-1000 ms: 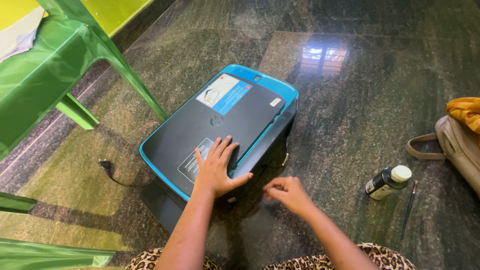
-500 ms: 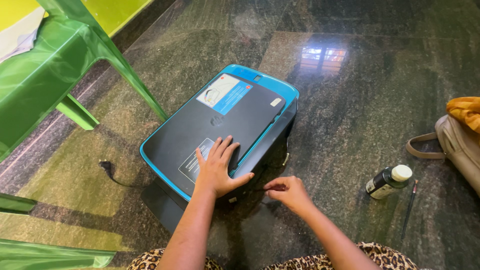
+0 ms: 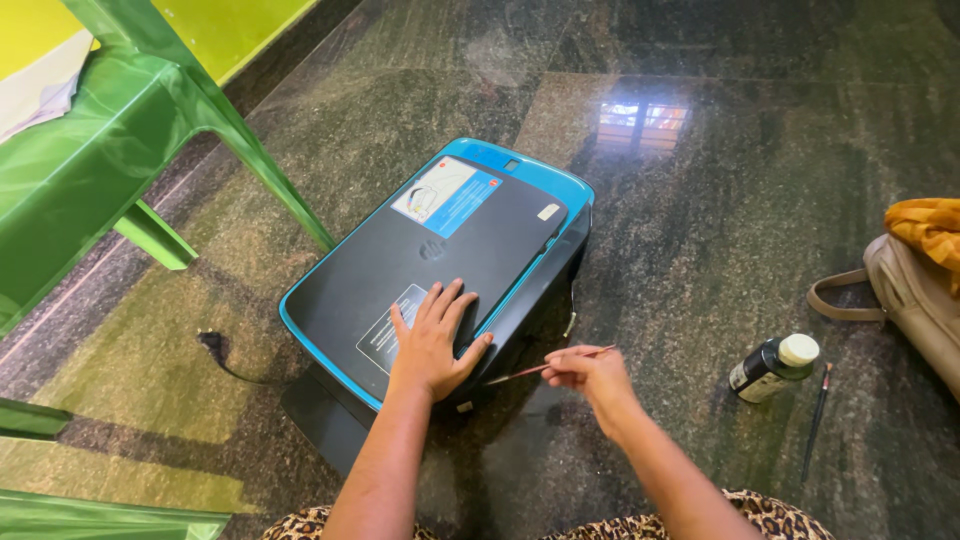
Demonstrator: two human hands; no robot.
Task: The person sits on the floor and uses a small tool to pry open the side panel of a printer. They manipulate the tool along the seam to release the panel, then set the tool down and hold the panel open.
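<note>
my left hand [image 3: 432,340]: flat, fingers spread, palm down on the near end of the printer lid, centre-bottom of frame. gripping nothing.
my right hand [image 3: 592,372]: just right of it, lower centre. fingers pinched round a thin brush [image 3: 548,366].
brush: lies nearly level, tip pointing left at the printer's near right side. can't tell if the tip touches.
printer [image 3: 440,260]: dark body, blue-edged lid, sits on the floor mid-frame, running diagonally from lower left to upper centre. lid shut.
labels: white sticker [image 3: 392,330] partly under my left fingers; blue-and-white one [image 3: 447,197] at the far end of the lid.
cable [image 3: 222,356]: black, on the floor left of the printer, plug end lying loose.
bottle [image 3: 772,366]: dark, pale cap, on its side at right of frame, well apart from my right hand.
second brush [image 3: 815,420]: on the floor just right of the bottle.
bag [image 3: 905,300]: beige, with strap, at right edge; orange cloth [image 3: 928,226] on top.
green plastic chair [image 3: 110,150]: upper left, legs on the floor near the printer's left side.
floor [image 3: 720,130]: dark polished stone, window glare in the upper centre.
</note>
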